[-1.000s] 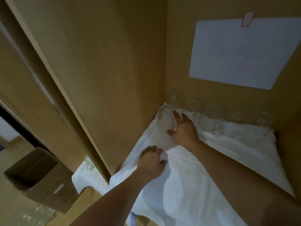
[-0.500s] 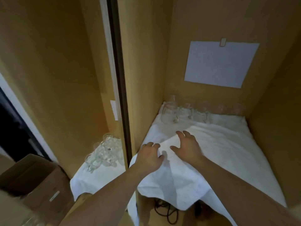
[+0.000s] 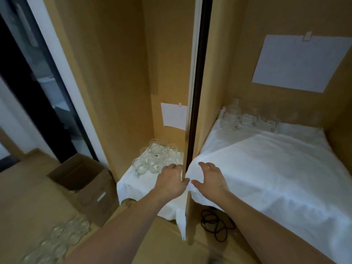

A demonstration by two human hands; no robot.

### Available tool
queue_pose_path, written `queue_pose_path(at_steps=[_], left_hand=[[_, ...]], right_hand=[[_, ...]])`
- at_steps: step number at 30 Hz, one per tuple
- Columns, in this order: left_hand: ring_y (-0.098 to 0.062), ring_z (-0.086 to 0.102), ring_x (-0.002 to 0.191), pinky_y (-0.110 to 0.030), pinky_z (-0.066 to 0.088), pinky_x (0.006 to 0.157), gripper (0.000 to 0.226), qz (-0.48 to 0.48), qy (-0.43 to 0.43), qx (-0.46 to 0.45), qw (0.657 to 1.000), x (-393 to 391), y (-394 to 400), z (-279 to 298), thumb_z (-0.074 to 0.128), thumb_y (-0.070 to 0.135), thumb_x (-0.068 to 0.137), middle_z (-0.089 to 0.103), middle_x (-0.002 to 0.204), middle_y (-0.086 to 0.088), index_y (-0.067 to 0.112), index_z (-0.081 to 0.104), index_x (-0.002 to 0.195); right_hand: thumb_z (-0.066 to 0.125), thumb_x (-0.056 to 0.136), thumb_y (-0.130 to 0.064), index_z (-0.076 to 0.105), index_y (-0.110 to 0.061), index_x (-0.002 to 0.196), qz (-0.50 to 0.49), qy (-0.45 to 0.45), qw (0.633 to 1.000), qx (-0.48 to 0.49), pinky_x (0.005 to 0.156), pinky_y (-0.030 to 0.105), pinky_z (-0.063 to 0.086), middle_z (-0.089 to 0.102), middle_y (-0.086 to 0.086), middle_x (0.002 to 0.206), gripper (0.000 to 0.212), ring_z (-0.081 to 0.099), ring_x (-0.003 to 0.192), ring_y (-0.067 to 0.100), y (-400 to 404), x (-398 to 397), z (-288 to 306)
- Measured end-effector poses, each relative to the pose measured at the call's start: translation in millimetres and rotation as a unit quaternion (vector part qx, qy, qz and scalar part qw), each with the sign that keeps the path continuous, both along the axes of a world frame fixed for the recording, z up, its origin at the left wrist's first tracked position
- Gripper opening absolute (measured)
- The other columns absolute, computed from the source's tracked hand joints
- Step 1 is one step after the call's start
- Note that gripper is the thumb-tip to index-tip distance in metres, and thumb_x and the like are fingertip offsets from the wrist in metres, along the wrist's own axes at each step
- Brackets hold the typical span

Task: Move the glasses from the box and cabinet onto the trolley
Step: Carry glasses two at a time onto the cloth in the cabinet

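Observation:
Inside the cabinet a dark divider separates two compartments, each lined with a white cloth. A cluster of clear glasses stands in the left compartment. A row of clear glasses stands along the back of the right compartment. My left hand is at the divider's front edge, fingers loosely bent, thumb against the edge, holding nothing I can see. Just right of the divider my right hand rests with spread fingers on the cloth's front corner. More glasses, blurred, lie at the bottom left on a tan surface.
An open cardboard box stands on the floor left of the cabinet. A black cable lies coiled under the right shelf. Paper sheets hang on both back walls. A dark doorway is at far left.
Both hands have drawn back from the glasses at the rear of the right compartment to the front edge by the divider. The view has swung left, showing the left compartment's glasses.

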State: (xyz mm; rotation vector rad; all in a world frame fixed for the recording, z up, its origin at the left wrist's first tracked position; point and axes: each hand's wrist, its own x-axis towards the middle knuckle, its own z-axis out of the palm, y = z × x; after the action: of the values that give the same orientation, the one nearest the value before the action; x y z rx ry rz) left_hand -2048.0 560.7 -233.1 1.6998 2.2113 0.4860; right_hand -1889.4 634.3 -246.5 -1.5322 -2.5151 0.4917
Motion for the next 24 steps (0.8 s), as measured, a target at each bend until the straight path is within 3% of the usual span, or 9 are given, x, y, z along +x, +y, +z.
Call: queue_pose_path(at_steps=[11,16,24], left_hand=[[-0.029,0.053,0.126,-0.045,0.049,0.101,0.058,0.125,0.019,-0.074,0.989,-109,-50,-28,0.054,0.05,0.097,0.054,0.142,-0.007,0.018,0.046,0.145],[-0.027,0.055,0.123,-0.04,0.053,0.096,0.056,0.172,0.018,-0.093,0.981,-150,-43,-30,0.056,0.052,0.097,0.055,0.141,-0.005,0.021,0.049,0.143],[-0.027,0.059,0.115,-0.044,0.055,0.095,0.057,0.225,-0.012,-0.104,0.969,-216,3,-34,0.056,0.051,0.097,0.06,0.131,-0.006,0.021,0.046,0.145]], right_hand=[[0.06,0.094,-0.055,0.029,-0.025,0.156,0.121,0.015,0.991,-0.054,0.114,0.037,0.037,0.035,0.003,0.158,0.076,0.035,0.143,0.026,-21,-114,-39],[0.062,0.093,-0.054,0.031,-0.024,0.155,0.139,0.018,0.987,-0.08,0.113,0.037,0.036,0.036,0.005,0.157,0.076,0.034,0.143,0.029,-2,-168,-49],[0.065,0.091,-0.051,0.035,-0.025,0.153,0.144,0.027,0.982,-0.12,0.11,0.038,0.038,0.039,0.005,0.153,0.074,0.036,0.14,0.029,44,-234,-62]])
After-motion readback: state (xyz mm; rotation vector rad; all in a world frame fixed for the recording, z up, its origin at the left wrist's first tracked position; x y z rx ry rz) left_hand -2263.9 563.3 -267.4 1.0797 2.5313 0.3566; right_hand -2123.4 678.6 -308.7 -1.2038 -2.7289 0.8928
